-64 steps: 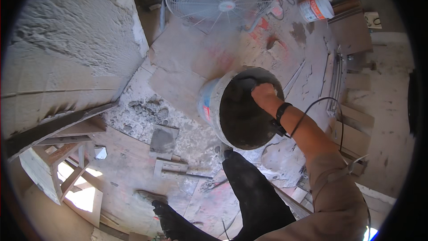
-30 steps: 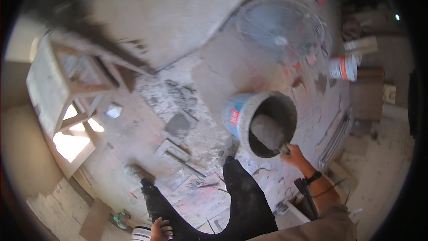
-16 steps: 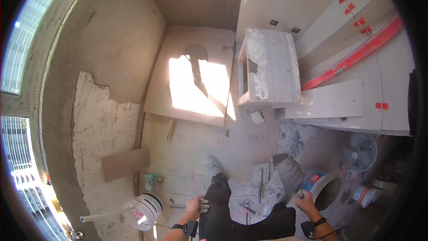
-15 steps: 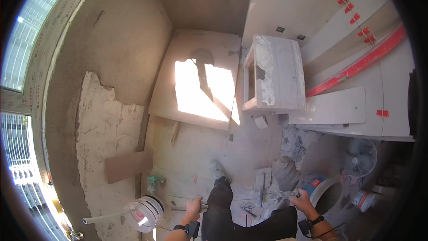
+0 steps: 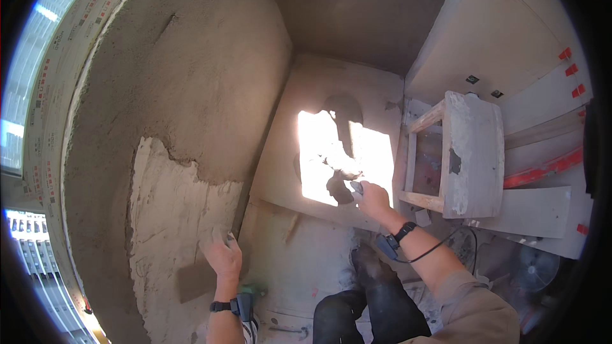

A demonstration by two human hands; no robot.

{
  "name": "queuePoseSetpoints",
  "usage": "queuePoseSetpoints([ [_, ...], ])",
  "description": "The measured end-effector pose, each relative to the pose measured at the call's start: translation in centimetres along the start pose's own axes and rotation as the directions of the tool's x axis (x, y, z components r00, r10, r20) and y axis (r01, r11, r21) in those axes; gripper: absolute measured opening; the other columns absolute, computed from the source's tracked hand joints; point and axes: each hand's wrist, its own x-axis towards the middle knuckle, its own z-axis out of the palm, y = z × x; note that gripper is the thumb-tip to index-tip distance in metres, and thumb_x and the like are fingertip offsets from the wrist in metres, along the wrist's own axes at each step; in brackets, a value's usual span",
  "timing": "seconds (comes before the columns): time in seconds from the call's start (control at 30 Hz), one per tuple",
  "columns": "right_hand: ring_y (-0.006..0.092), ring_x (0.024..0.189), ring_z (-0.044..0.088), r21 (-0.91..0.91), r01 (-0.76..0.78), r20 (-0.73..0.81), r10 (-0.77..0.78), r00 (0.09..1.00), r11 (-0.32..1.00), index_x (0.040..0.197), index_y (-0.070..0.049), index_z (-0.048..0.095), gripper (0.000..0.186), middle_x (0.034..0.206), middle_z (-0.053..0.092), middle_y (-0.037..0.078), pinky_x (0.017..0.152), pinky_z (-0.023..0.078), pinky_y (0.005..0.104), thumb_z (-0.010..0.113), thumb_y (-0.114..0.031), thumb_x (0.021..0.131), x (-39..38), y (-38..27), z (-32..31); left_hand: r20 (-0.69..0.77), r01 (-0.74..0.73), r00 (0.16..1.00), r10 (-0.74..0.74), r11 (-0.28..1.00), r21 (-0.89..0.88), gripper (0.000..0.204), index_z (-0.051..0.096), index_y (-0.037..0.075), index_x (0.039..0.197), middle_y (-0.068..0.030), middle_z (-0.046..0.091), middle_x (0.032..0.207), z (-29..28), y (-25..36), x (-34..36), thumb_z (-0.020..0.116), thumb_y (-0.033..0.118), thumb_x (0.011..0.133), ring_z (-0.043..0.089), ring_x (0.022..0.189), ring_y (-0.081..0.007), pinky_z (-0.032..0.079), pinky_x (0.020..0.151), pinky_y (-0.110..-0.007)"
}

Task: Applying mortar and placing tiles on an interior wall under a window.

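My right hand reaches over the broad board on the floor and closes round the grey handle of what looks like a trowel. Its blade is hard to make out against the sunlit patch. A dark lump or shadow lies just left of it. Close to the left wall, my left hand is raised with its fingers curled. A small greyish end shows at its fingertips, but the thing itself is mostly hidden. Behind that hand, a brown board leans at the wall.
A mortar-stained wooden stool stands right of the floor board. Beyond it are a red pipe, a pale panel and a fan. The left wall has rough grey plaster and a pale bare patch. My legs are below.
My right hand has moved from beside the bucket to above the sunlit board. My left hand has risen from near my knee to the left wall. The view has shifted left.
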Motion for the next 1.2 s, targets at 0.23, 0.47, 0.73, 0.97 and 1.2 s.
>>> queuePoseSetpoints([
  [0.23, 0.017, 0.089, 0.064, 0.677, -0.263, 0.308, 0.059, 0.949, 0.688, 0.103, -0.005, 0.063, 0.023, 0.088, 0.068, 0.01, 0.078, 0.05, 0.0271, 0.057, -0.023, 0.09, 9.3, 3.7, 7.9, -0.177, -0.33, 0.91, 0.376, 0.913, 0.242, 0.048, 0.05, 0.001, 0.124, -0.021, 0.047, 0.13, 3.5, 1.0, 9.7, 0.061, 0.012, 0.079, 0.041, 0.124, -0.0402, 0.031, 0.103, -0.054],
  [0.47, 0.0359, 0.077, 0.065, -0.172, 0.105, 0.166, -0.076, 0.983, 0.98, 0.094, -0.001, 0.064, 0.04, 0.085, 0.067, 0.019, 0.07, 0.049, 0.0439, 0.05, -0.038, 0.091, 15.7, 3.9, 3.0, -0.362, -0.417, 0.686, 0.632, 0.748, 0.516, 0.054, 0.046, 0.002, 0.128, -0.019, 0.046, 0.133, 4.1, 2.4, 19.5, 0.064, 0.014, 0.078, 0.038, 0.128, -0.0373, 0.026, 0.109, -0.055],
  [0.73, 0.0329, 0.076, 0.064, -0.291, 0.5, 0.464, -0.337, 0.819, 0.815, 0.084, -0.005, 0.061, 0.022, 0.078, 0.065, 0.016, 0.065, 0.048, 0.0433, 0.056, -0.026, 0.087, 17.8, 7.8, 6.2, -0.445, -0.153, 0.627, 0.639, 0.661, 0.734, 0.068, 0.041, 0.008, 0.135, -0.0099, 0.039, 0.143, -4.4, 3.8, 23.9, 0.072, 0.018, 0.075, 0.029, 0.137, -0.0268, 0.022, 0.115, -0.046],
  [0.97, 0.0332, 0.082, 0.067, -0.475, -0.033, 0.054, 0.066, 0.996, 0.88, 0.094, -0.002, 0.064, 0.029, 0.091, 0.068, 0.018, 0.071, 0.053, 0.0412, 0.054, -0.028, 0.088, 26.5, 14.2, 1.2, -0.357, -0.107, 0.586, 0.728, 0.506, 0.856, 0.069, 0.036, 0.015, 0.139, -0.0046, 0.03, 0.149, -3.9, 1.6, 25.2, 0.069, 0.019, 0.078, 0.025, 0.14, -0.024, 0.023, 0.115, -0.045],
  [1.2, 0.0106, 0.038, 0.038, 0.681, -0.667, 0.606, 0.28, 0.745, 0.302, 0.079, -0.013, 0.044, 0.043, 0.057, 0.042, -0.001, 0.033, 0.031, 0.0244, 0.031, -0.049, 0.098, 30.0, 14.1, 6.0, -0.319, -0.061, 0.665, 0.676, 0.474, 0.878, 0.065, 0.038, 0.016, 0.139, -0.0048, 0.03, 0.149, -3.5, 0.6, 25.9, 0.067, 0.021, 0.08, 0.027, 0.139, -0.0259, 0.026, 0.113, -0.05],
])
